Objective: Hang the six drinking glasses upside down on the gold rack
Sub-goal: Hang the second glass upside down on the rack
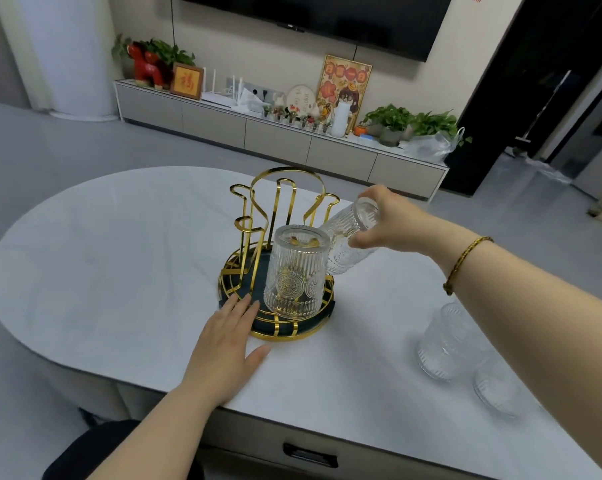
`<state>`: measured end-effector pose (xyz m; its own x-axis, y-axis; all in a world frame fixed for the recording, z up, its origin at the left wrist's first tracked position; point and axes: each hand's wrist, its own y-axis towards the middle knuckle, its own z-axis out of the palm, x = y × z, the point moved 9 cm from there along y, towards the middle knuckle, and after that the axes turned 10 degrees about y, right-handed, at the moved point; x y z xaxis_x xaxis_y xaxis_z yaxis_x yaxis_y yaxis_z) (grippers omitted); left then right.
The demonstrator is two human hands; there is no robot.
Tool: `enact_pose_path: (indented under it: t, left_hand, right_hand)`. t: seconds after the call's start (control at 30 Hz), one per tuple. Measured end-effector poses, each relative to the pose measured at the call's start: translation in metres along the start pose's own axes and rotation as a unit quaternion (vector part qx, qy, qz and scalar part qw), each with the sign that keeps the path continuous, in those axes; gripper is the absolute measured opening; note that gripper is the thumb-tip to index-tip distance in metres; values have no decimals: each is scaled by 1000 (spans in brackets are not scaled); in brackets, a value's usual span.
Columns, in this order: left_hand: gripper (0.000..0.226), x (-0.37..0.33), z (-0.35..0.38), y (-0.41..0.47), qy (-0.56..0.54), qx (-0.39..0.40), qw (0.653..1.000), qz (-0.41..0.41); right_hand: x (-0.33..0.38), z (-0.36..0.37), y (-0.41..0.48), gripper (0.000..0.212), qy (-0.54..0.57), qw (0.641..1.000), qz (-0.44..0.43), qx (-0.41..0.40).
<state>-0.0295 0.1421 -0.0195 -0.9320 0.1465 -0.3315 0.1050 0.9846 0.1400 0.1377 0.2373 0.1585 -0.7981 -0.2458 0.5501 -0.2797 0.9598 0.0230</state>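
Observation:
The gold wire rack (258, 216) stands on a round dark tray with a gold rim (292, 332) in the middle of the white table. One ribbed clear glass (296, 271) hangs upside down on the rack's near prong. My right hand (393, 220) grips the base of a second ribbed glass (348, 230), tilted mouth-down against the rack's right side. My left hand (226, 337) lies flat, fingers spread, with the fingertips touching the tray's near left edge. Two more clear glasses (445, 344) (497, 386) stand on the table at the right, partly hidden by my right forearm.
The white oval table (102, 271) ends at a near edge with a drawer handle (310, 457) below it. Beyond the table a low cabinet (278, 133) holds plants, frames and ornaments. A gold bracelet (465, 261) circles my right wrist.

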Motion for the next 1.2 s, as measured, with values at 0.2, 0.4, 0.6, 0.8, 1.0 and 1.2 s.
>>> enact_pose_path:
  t: [0.2, 0.4, 0.6, 0.8, 1.0, 1.2]
  left_hand:
    - [66, 1, 2, 3, -5, 1, 1000, -2]
    - [67, 3, 3, 3, -7, 1, 1000, -7]
    - [67, 2, 3, 3, -7, 0, 1000, -11]
    - [68, 2, 3, 4, -6, -2, 1000, -14]
    - [68, 2, 4, 4, -9, -2, 1000, -16]
    - [67, -3, 2, 5, -1, -7, 1000, -30]
  right_hand:
    - [4, 13, 11, 77, -38, 999, -16, 21]
    - [3, 26, 13, 76, -50, 998, -31, 30]
    - [9, 42, 19, 76, -78, 994, -38, 63]
    - [6, 41, 20, 77, -68, 995, -37, 55]
    - [2, 39, 14, 83, -18, 998, -40, 42]
    - [-16, 12, -15, 81, 54, 998, -20, -15]
